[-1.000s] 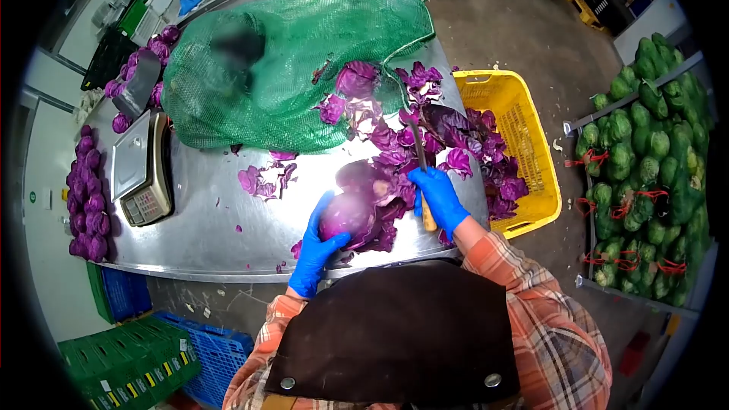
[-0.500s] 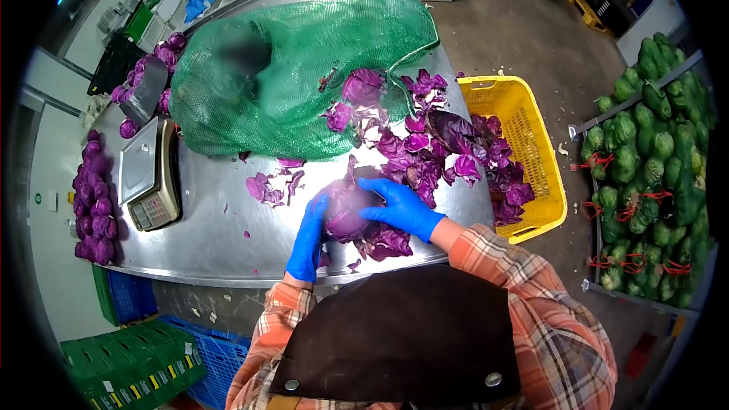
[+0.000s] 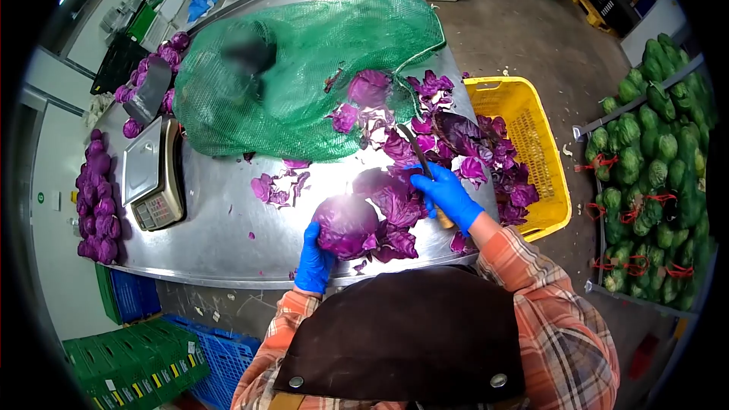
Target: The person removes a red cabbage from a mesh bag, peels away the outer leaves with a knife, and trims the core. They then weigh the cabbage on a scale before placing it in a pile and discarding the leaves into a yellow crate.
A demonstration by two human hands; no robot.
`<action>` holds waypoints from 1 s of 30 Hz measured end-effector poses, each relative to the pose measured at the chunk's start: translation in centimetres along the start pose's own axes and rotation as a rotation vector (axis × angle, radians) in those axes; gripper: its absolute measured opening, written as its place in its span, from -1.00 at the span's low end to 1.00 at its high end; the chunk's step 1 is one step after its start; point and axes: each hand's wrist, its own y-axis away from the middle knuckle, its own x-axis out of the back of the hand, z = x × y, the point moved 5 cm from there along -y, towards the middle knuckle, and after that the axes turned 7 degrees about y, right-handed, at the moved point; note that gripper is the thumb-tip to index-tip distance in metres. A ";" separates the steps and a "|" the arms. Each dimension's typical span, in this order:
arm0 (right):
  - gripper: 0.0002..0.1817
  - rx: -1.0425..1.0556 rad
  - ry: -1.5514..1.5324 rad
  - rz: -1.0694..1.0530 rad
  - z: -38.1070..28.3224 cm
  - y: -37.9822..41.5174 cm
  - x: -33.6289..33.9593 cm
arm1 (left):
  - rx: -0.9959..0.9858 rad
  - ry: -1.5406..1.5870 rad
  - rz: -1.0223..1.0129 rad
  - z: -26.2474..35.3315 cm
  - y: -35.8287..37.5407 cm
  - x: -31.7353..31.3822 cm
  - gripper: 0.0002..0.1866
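Observation:
My left hand (image 3: 314, 262), in a blue glove, grips the near left side of a round red cabbage (image 3: 345, 226) at the table's front. The cabbage looks smooth, with a small loose flap low on its right. My right hand (image 3: 449, 199), also gloved, is closed round a knife (image 3: 416, 146). Its dark curved blade points away from me, and part of a wooden handle shows below the palm. Loose purple cabbage leaves (image 3: 399, 205) lie between the two hands and beyond. Another purple head (image 3: 370, 88) rests by the opening of a green mesh bag (image 3: 304, 68).
A yellow crate (image 3: 543, 159) with leaves in it stands against the table's right edge. On the left are a scale (image 3: 157, 182) and piled red cabbages (image 3: 97, 205). A rack of green vegetables (image 3: 653, 175) stands far right; stacked crates (image 3: 137, 364) are at lower left.
My right hand has left the cabbage, moved right and taken hold of the knife. More of the cabbage shows now, with my left hand still against it. Leaves have shifted to its right.

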 end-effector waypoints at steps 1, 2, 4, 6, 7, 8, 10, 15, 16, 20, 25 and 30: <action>-0.45 0.204 0.157 0.066 -1.3 0.6 -0.2 | -0.004 0.053 0.018 0.1 0.0 -1.0 -0.26; -0.27 0.411 0.315 0.132 -2.5 1.4 -0.8 | -0.008 0.105 0.033 0.0 -0.1 -2.0 -0.26; 0.03 0.448 0.595 0.042 -3.0 2.4 -4.1 | 0.011 0.114 0.019 -0.5 -0.3 -3.8 -0.23; 0.00 0.628 0.673 0.020 -3.4 3.3 -6.9 | 0.079 0.205 -0.019 -1.0 -0.3 -5.1 -0.18; -0.08 0.624 0.599 -0.008 -3.1 2.9 -7.4 | 0.101 0.224 -0.013 -1.3 -0.2 -5.0 -0.18; -0.15 0.619 0.524 -0.039 -2.5 2.3 -7.8 | 0.101 0.202 -0.007 -1.3 0.1 -5.0 -0.18; -0.31 0.592 0.354 -0.122 -2.3 1.5 -7.1 | 0.094 0.163 0.007 -1.1 0.8 -5.1 -0.18; -0.62 0.910 0.755 0.099 -4.9 3.5 -6.9 | 0.140 0.090 -0.002 -1.2 1.3 -4.7 -0.14; -0.66 0.974 0.749 0.157 -4.1 3.1 -6.7 | 0.160 0.102 0.013 -1.5 1.3 -4.0 -0.12; -0.71 0.179 0.155 0.041 -2.5 1.6 -2.8 | 0.220 0.167 -0.053 -2.8 0.5 0.7 0.00; -0.46 0.401 0.421 0.528 -1.7 0.6 4.0 | 0.173 0.130 -0.175 -2.1 0.1 4.9 -0.09; -0.44 0.481 0.093 -0.058 -1.3 1.9 -3.9 | 0.057 0.022 -0.208 0.2 0.1 2.1 -0.17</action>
